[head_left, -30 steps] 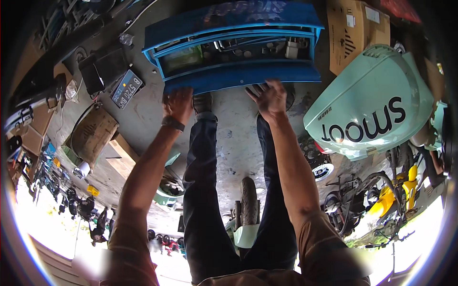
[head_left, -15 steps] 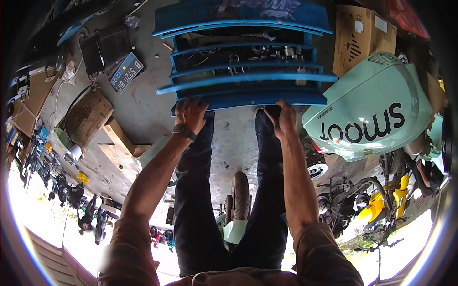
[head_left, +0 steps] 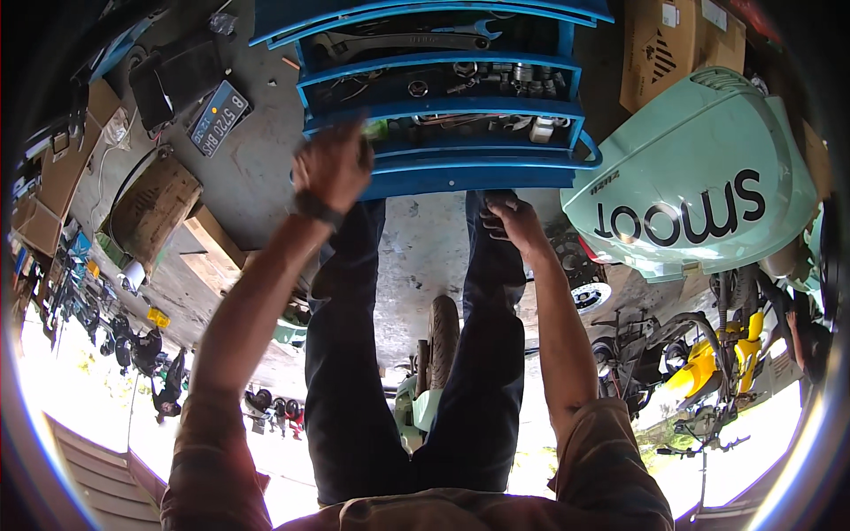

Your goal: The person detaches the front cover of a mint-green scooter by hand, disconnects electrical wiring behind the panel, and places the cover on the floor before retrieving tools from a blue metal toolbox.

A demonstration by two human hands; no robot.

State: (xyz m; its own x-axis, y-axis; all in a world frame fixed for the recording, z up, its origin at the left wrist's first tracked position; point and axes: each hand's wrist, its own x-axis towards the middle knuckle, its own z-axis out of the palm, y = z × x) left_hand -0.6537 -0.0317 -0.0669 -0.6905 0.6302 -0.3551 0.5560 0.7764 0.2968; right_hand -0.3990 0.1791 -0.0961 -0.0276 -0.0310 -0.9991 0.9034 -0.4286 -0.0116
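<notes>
A blue metal toolbox (head_left: 381, 184) stands in front of my legs, its trays spread apart. Wrenches (head_left: 407, 42) lie in the far tray, sockets (head_left: 524, 78) in the one before it. Nearer still are thin metal tools and a small green thing (head_left: 376, 129) that I cannot identify. My left hand (head_left: 335, 164) is over the box's left near corner, its fingers smeared by motion; whether it touches the box is unclear. Just off the near edge, by my right leg, my right hand (head_left: 513, 221) has loosely bent fingers apart, with nothing in them.
A mint-green scooter panel (head_left: 682, 190) lies right of the toolbox, before a cardboard box (head_left: 677, 53). On the left are a licence plate (head_left: 219, 119) and a worn wooden box (head_left: 152, 208). A tyre (head_left: 443, 341) shows between my legs, a yellow motorbike (head_left: 699, 372) at right.
Both hands have left the toolbox's near edge: the left moved up and left, the right toward me. The trays now show more of the tools in them.
</notes>
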